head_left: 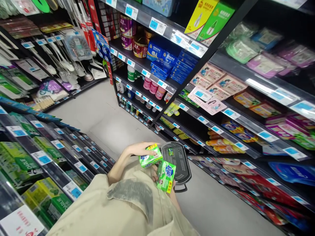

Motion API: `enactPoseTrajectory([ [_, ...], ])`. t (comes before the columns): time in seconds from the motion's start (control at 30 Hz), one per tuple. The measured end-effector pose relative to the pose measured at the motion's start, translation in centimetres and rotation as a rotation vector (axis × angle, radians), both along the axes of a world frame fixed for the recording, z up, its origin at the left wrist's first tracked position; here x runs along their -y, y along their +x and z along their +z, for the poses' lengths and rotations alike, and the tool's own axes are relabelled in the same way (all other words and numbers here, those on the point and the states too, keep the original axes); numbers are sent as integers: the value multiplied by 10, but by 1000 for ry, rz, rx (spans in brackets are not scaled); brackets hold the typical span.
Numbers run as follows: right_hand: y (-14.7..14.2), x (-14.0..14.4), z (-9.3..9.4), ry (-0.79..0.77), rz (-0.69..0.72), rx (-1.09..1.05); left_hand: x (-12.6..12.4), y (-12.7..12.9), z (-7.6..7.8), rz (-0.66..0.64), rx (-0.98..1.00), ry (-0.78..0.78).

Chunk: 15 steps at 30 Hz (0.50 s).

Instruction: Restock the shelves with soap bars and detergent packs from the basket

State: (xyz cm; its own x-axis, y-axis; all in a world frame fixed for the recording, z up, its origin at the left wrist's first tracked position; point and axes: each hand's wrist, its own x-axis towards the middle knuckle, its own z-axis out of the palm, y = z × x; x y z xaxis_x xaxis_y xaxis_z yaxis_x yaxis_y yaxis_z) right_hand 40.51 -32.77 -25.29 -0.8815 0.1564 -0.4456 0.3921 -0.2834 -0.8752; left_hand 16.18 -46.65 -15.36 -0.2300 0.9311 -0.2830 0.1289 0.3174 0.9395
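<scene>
Two green packs here, both small wrapped blocks with yellow and red print, blue lettering on the lower one. The upper pack (150, 156) sits under the left hand (140, 150), fingers curled over its top edge and gripping it. The lower pack (166, 175) is tilted upright just beside it, pinched from behind by the right hand (155, 173), which is mostly hidden, so only fingertips show. Both packs hover over the near edge of one dark plastic basket (179, 160) with one small green item already lying inside. Beige sleeves (118, 203) fill the bottom. Stocked shelves (221, 108) run along both sides of the grey aisle floor (98, 114).
</scene>
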Motion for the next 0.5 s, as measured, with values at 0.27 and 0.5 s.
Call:
enactPoseTrajectory([
  [0.27,0,-9,6,-209,-273,20,-26,27,-5,256,42,124],
  [0.5,7,-19,9,-283,-427,77,-25,36,7,191,75,203],
])
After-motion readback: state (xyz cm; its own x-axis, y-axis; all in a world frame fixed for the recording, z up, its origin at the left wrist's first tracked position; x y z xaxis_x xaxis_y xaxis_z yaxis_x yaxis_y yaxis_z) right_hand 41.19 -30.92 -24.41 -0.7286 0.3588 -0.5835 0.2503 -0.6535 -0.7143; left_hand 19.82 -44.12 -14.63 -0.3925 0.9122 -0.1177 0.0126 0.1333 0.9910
